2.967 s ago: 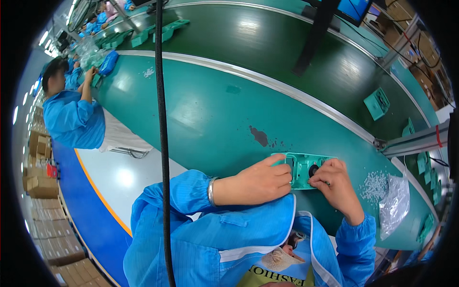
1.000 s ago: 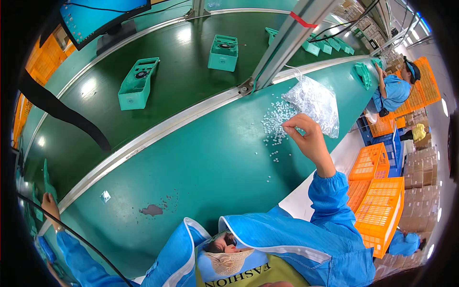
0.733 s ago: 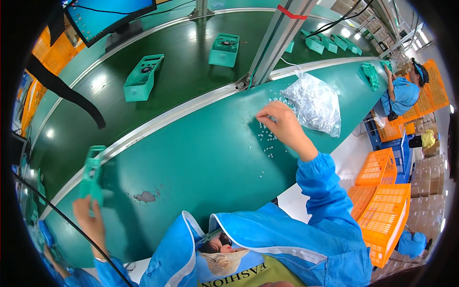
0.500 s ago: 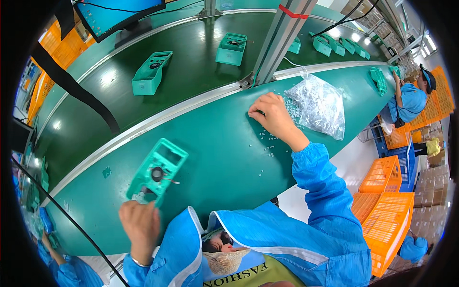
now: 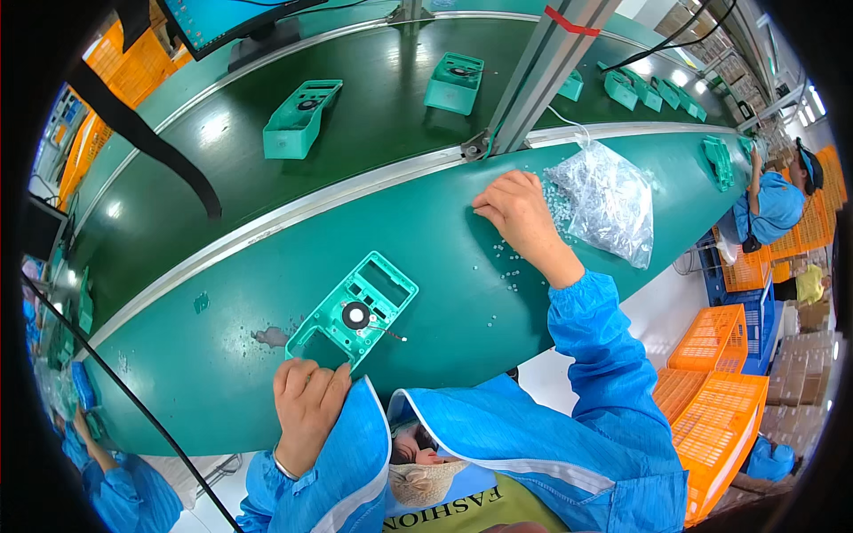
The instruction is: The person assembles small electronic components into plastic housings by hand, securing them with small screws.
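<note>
A green plastic housing (image 5: pixel 373 298) lies tilted across the bench in front of me. A round black fan with a white centre (image 5: pixel 356 314) is set in it, and a short lead with a small white plug hangs out at the right. My left hand (image 5: pixel 309 407) grips the housing's near end with curled fingers. Farther right, my right hand (image 5: pixel 520 216) is held in a pinch low over the bench, next to tiny whitish plastic pieces (image 5: pixel 559 204). Whatever sits between its fingertips is hidden. A clear bag (image 5: pixel 611 206) full of such pieces lies just beyond.
Behind a metal rail (image 5: pixel 355 189), similar green housings (image 5: pixel 298 124) stand on a dark green belt. A metal post (image 5: pixel 542 80) rises at the rail. Orange crates (image 5: pixel 720 435) are stacked at right. Co-workers (image 5: pixel 782 202) sit at the far right and lower left.
My left hand has pulled the housing to the right and turned it slightly clockwise. A dark smudge on the bench now shows beside it. My right hand keeps its pinch near the pieces.
</note>
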{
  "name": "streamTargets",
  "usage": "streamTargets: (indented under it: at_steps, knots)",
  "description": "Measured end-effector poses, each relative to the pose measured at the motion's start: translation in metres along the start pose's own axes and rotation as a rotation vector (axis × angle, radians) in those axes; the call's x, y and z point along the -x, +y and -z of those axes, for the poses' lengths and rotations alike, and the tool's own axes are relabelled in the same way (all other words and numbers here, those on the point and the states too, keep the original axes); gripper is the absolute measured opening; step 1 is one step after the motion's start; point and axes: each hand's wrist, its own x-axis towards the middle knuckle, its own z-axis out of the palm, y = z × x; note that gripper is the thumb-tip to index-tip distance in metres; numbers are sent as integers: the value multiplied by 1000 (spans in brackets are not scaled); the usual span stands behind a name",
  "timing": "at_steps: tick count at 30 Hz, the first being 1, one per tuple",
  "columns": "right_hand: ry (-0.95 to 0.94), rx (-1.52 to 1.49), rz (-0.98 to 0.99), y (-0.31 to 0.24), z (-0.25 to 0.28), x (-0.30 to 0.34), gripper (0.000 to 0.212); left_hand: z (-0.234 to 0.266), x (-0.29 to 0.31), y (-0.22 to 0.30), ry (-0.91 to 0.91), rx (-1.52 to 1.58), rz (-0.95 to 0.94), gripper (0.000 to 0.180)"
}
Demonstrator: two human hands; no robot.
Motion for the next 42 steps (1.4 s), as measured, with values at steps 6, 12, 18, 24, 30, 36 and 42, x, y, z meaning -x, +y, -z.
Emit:
streamTargets:
  at_steps: [6,12,18,24,30,36,42]
  knots:
    - [33,88,93,-8,-1,-5,10,6,-2,3,-45,32,71,26]
    - [48,165,112,-8,-1,-7,7,6,-5,1,-34,52,72,25]
    - [-32,-66,62,-52,12,-19,11,2,-4,1,1,86,55,24]
    - [-91,-322,121,-131,-18,-31,13,-2,-4,3,9,190,38,25]
    - [-77,-334,86,-150,-47,-31,11,-7,-3,2,54,187,22,26]
    - [-34,-313,75,-160,-54,-30,10,-8,-4,2,63,220,30,26]
    - [-8,-242,101,-163,-54,-30,12,-11,-3,1,75,215,20,25]
